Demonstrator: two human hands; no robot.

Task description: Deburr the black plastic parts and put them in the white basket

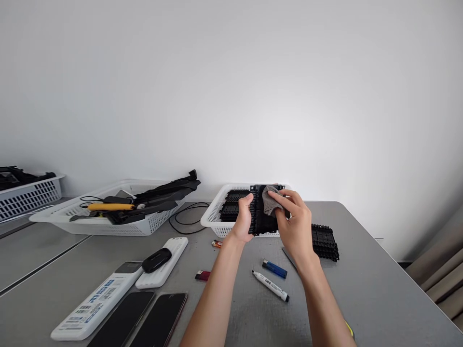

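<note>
My left hand (244,219) grips the left edge of a black plastic panel (265,222) with ridged sides, thumb over its front. The panel is held up in front of a white basket (213,212). In my right hand (294,219) a crumpled grey cloth (270,201) is pinched and pressed against the panel's face. Similar black ridged pieces (231,207) lie inside the basket. A stack of black ridged panels (324,242) rests on the table just right of my right wrist.
Near my forearms lie a white marker (271,286), a blue lighter (275,269) and a red lighter (202,275). Leftward are two phones (159,320), white power banks (96,303), a black cable (181,225) and a basket of tools (119,229). The table's right edge (394,267) slopes toward a curtain.
</note>
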